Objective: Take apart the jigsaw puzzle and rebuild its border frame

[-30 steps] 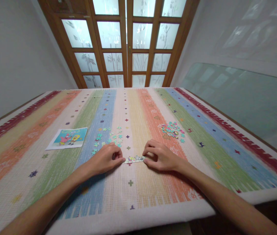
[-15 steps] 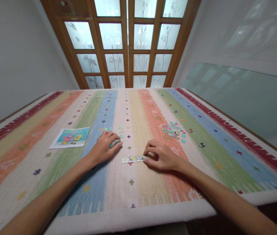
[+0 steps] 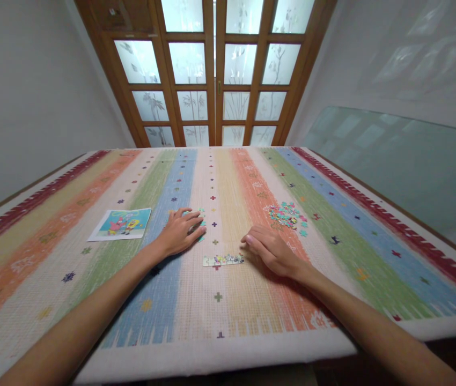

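Lying on the striped cloth of the bench (image 3: 228, 316), the joined strip of puzzle pieces (image 3: 223, 260) sits just beside the right hand (image 3: 270, 249). That hand's grip is loose and empty, with the fingers half curled and the wrist low. A careless brush from them could pop the strip apart. The left hand (image 3: 182, 231) lies palm-down over loose pieces (image 3: 201, 222). Whether its grip pinches one cannot be told, and a sweep might scatter them toward the picture card (image 3: 121, 222).
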A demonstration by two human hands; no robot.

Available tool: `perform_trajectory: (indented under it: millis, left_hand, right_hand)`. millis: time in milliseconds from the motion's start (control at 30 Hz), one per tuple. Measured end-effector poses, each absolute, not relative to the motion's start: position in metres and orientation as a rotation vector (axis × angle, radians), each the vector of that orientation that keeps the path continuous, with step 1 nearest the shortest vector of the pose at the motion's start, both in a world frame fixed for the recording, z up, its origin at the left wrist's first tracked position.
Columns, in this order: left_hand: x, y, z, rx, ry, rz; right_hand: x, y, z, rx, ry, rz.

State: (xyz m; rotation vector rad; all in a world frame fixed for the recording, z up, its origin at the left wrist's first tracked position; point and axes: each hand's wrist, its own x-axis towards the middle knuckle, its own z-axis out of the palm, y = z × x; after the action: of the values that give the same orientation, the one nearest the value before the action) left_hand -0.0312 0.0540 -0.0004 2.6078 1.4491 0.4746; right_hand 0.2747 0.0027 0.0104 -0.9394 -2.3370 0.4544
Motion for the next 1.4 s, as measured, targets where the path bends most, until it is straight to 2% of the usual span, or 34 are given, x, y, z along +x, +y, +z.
perform_trajectory:
  millis: [500, 800, 967, 1100, 1400]
  left_hand:
    - [-0.035, 0.046, 0.016, 2.500, 1.296, 0.713]
    - [-0.069, 0.055, 0.033, 2.297, 1.516, 0.990]
    - [-0.088, 0.062, 0.036, 2.117, 1.732, 0.921]
    - [-0.091, 0.064, 0.034, 2.117, 1.677, 0.782]
    - [-0.083, 0.062, 0.026, 2.234, 1.628, 0.732]
  right_hand:
    - [0.275, 0.003, 0.009, -0.936, -2.340, 0.424]
    - [0.275, 0.004, 0.005, -0.913, -2.338, 0.401]
    - [0.275, 0.005, 0.004, -0.913, -2.351, 0.407]
    - [0.274, 0.004, 0.003, -0.912, -2.354, 0.414]
    - [0.275, 0.004, 0.004, -0.926, -2.369, 0.411]
